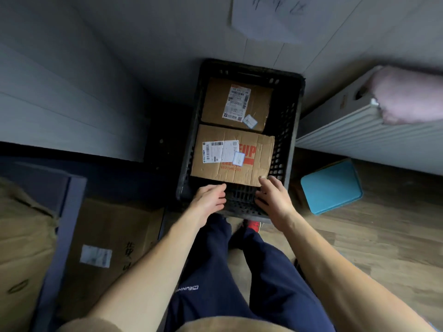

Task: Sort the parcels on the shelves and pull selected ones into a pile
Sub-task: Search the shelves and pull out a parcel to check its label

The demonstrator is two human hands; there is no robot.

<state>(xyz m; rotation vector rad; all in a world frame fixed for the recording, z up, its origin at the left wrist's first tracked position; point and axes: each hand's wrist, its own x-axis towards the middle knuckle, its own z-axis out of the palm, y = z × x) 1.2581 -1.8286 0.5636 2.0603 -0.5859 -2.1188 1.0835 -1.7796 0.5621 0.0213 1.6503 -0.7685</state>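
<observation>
One black plastic crate (288, 130) holds two brown cardboard parcels, a far parcel (215, 104) and a near parcel (261, 164), with one blue square plastic container (332, 186) to its right and two big brown cardboard boxes (115, 224) (21, 236) to its left.

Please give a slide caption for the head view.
The left hand and right hand reach for the nearer cardboard parcel in a black crate.
</observation>
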